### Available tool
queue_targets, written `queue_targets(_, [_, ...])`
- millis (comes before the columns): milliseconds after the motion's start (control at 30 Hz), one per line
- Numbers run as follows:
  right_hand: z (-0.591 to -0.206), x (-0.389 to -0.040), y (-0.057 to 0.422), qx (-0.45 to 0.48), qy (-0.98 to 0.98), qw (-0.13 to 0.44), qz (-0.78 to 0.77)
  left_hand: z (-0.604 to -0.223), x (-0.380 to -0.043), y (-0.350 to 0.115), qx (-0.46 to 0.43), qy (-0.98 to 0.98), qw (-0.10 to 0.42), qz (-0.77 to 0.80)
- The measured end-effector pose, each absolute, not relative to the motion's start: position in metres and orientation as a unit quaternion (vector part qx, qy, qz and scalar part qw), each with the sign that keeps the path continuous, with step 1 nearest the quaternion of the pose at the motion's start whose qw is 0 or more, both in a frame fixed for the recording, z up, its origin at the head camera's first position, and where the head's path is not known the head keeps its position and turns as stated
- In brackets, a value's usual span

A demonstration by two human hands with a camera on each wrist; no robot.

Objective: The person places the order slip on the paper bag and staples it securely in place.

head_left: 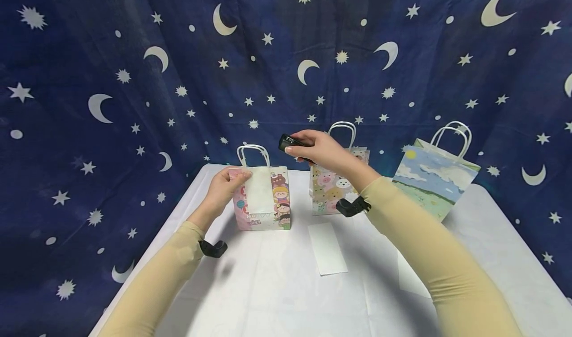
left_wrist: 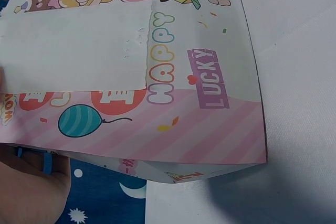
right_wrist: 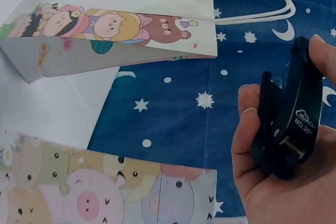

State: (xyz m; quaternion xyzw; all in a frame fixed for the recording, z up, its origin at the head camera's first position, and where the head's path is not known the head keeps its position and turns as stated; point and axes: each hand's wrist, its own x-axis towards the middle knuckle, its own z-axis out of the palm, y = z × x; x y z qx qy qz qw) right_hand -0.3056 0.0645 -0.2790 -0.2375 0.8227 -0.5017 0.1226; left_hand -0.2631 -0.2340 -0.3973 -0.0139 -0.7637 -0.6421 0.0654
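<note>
Hinged stapler in right hand, rectangular paper bag in left hand

Head view, left of centre: the left hand's fingers are largely hidden behind the pink bag, and the white slip covers part of the red lettering. Centre: the stapler's rear end is concealed in the right hand; its marking is too small to read. Right: the right sleeve obscures parts of the landscape bag and a loose slip, then leaves at the bottom edge (as does the left sleeve). Right wrist view: the animal-print bag is cut off at lower left
</note>
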Motion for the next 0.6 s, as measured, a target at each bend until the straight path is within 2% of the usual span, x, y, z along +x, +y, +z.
queue_targets(200, [-0.281,-0.32,0.048,-0.238,0.829,0.112,-0.493,-0.396,-0.264,-0.234,-0.017,-0.764,0.065,-0.641])
queue_targets(600, [-0.278,-0.335,0.02,-0.256,0.833,0.132,-0.472,-0.396,-0.262,-0.233,-0.016,-0.757,0.067,-0.65])
